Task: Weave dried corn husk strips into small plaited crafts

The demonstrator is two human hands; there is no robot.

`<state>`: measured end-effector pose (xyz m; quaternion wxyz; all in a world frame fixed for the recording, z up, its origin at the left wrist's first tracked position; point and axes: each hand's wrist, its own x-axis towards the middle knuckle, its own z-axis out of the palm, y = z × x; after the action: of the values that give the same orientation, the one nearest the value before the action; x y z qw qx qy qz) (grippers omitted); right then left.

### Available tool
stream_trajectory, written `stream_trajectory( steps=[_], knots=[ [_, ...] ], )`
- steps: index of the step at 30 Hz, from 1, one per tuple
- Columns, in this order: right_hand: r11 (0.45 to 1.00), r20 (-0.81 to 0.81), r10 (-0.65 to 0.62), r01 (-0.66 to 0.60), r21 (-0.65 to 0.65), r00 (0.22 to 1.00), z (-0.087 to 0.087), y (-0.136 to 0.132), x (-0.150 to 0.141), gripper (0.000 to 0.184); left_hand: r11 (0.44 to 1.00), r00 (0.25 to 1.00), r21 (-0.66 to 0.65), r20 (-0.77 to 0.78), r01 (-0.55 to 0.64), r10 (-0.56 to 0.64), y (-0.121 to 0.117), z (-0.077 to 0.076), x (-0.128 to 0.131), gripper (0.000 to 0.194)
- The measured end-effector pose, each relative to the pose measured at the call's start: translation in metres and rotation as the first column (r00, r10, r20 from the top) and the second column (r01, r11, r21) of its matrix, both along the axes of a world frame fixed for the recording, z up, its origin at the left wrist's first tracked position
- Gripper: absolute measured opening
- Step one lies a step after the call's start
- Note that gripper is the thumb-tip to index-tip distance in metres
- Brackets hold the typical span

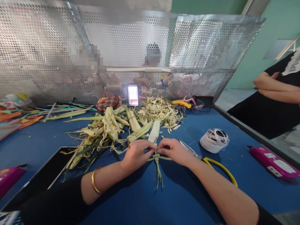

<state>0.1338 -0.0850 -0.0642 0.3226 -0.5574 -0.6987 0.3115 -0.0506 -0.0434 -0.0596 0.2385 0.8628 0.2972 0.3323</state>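
Note:
Pinched fingers of my left hand (139, 153) and my right hand (173, 151) meet at the upper end of a small knotted corn husk piece (156, 159). Its thin green strands hang toward me, and narrow strips stick out to both sides. A wide pale husk (154, 132) rises just beyond my fingertips; whether it joins the knotted piece is hidden. Scissors with yellow handles (221, 167) lie on the table, partly behind my right forearm. Farther right sits a ball of white string (214, 140).
Loose corn husks (107, 128) and a heap of shredded husk (160, 109) lie beyond my hands. A black tray (44, 178) and magenta power strips (273, 161) flank the blue table (112, 200). Perforated metal panels (126, 40) stand behind. A person with folded arms (276, 90) stands right.

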Motion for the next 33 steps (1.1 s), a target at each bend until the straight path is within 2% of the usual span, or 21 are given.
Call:
stream_trajectory(
  steps=[3,7,12,14,18,23,27,31,33],
  knots=[
    [1.0,0.05,0.005,-0.006,0.022,0.999,0.001,0.0,0.001,0.011,1.0,1.0,-0.008,0.006,0.008,-0.007,0.0,0.001,0.0,0.012],
    [1.0,0.078,0.005,-0.004,-0.018,0.997,0.006,-0.002,0.003,0.012,0.999,1.0,-0.037,-0.003,-0.007,0.007,-0.001,0.003,-0.001,0.012],
    [0.999,-0.047,0.014,-0.016,-0.035,0.999,0.006,-0.003,0.001,0.004,0.999,1.0,-0.046,-0.01,-0.015,0.014,-0.002,0.003,0.001,0.012],
    [1.0,-0.068,0.026,-0.026,0.002,0.997,0.001,-0.002,-0.001,0.012,0.999,1.0,-0.041,-0.007,-0.007,0.006,-0.001,0.002,0.001,0.013],
    [0.999,-0.025,-0.014,0.015,0.036,1.0,-0.006,0.002,-0.004,0.007,1.0,1.0,-0.029,0.005,0.003,-0.003,0.0,0.0,0.001,0.011],
    [0.998,0.038,-0.057,0.056,0.024,0.998,0.0,0.001,0.0,0.009,0.997,1.0,-0.078,0.01,0.001,0.0,0.0,0.001,0.0,0.01],
    [0.997,0.08,-0.071,0.071,0.005,0.994,0.005,-0.001,0.011,0.008,0.991,0.996,-0.107,-0.05,-0.082,0.077,0.004,0.004,-0.001,0.017],
    [0.998,0.154,-0.065,0.067,-0.002,0.986,0.01,-0.001,0.023,0.012,0.972,0.962,-0.095,-0.194,-0.215,0.194,0.012,0.004,-0.004,0.015],
    [0.999,0.132,-0.03,0.035,-0.035,0.991,0.014,-0.003,0.025,0.012,0.955,0.938,-0.125,-0.258,-0.27,0.231,0.016,0.003,-0.004,0.016]
  ],
)
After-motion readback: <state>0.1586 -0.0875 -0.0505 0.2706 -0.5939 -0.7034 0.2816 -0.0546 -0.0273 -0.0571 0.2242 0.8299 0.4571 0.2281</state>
